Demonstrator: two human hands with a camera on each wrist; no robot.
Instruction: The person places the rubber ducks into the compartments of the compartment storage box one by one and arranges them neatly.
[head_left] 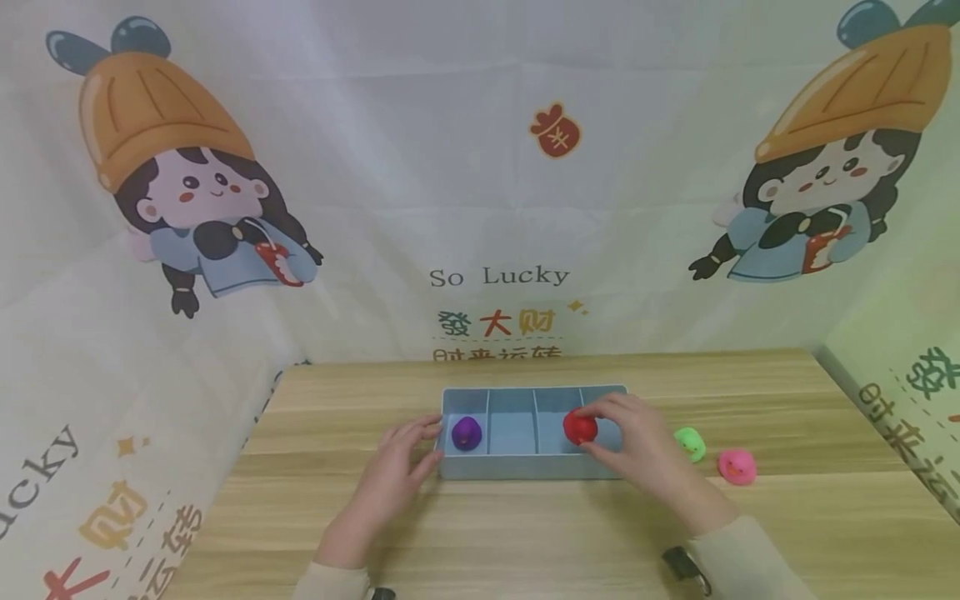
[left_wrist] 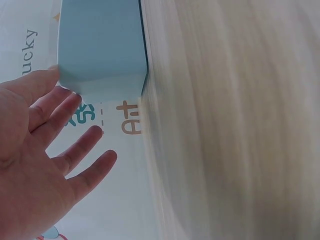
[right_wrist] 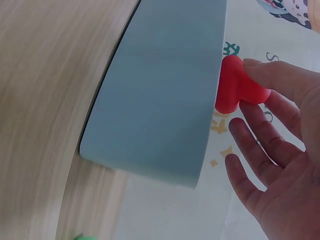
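A grey-blue box with compartments [head_left: 525,468] stands on the table. My right hand [head_left: 637,437] pinches a red toy duck [head_left: 579,427] between thumb and fingers, over the third compartment from the left. In the right wrist view the red duck [right_wrist: 230,85] shows above the rim, its lower edge hidden by the front wall. A purple toy duck [head_left: 466,433] sits in the leftmost compartment. At the box's left end is my left hand [head_left: 395,467], its thumb and index fingertips right at the corner and its other fingers spread, as the left wrist view shows.
To the right of the box, a green toy duck [head_left: 692,444] and a pink toy duck [head_left: 737,467] lie on the wooden table [head_left: 525,533]. Behind the table hangs a printed cloth [head_left: 420,167], with more cloth at both sides.
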